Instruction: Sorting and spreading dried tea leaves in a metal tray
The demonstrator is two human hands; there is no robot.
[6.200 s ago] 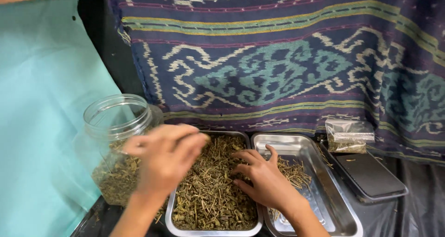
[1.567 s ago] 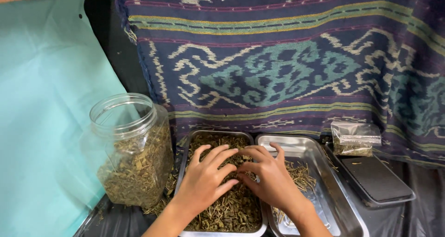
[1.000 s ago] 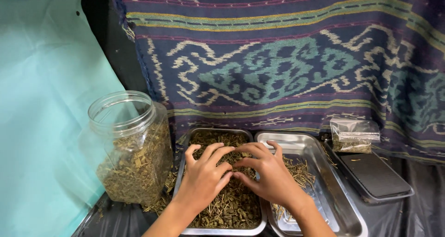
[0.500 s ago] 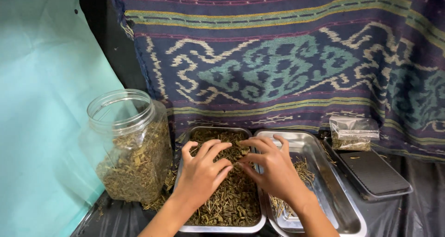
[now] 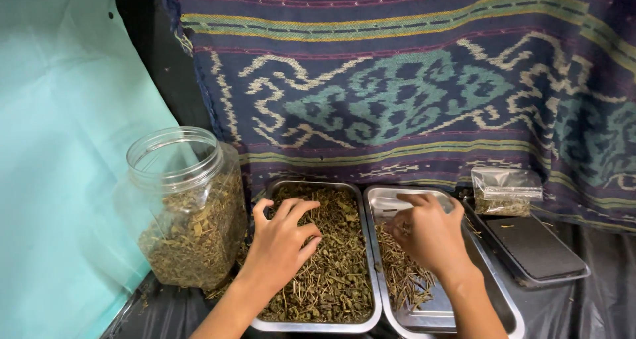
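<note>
L hand (image 5: 281, 243) rests palm-down on the dried green-brown herb pieces (image 5: 334, 273) filling the left rectangular steel tray (image 5: 371, 273) — fingers spread wide, gripping nothing. R hand (image 5: 427, 236) sits over the right rectangular steel tray (image 5: 510, 312), w/ fingers curled narrow, pinching at thin dried stems (image 5: 404, 279). Clear open plastic jar (image 5: 189, 206) of herbs stands just beside the left tray. Small black flat scale (image 5: 536, 246) — right of both trays.
</note>
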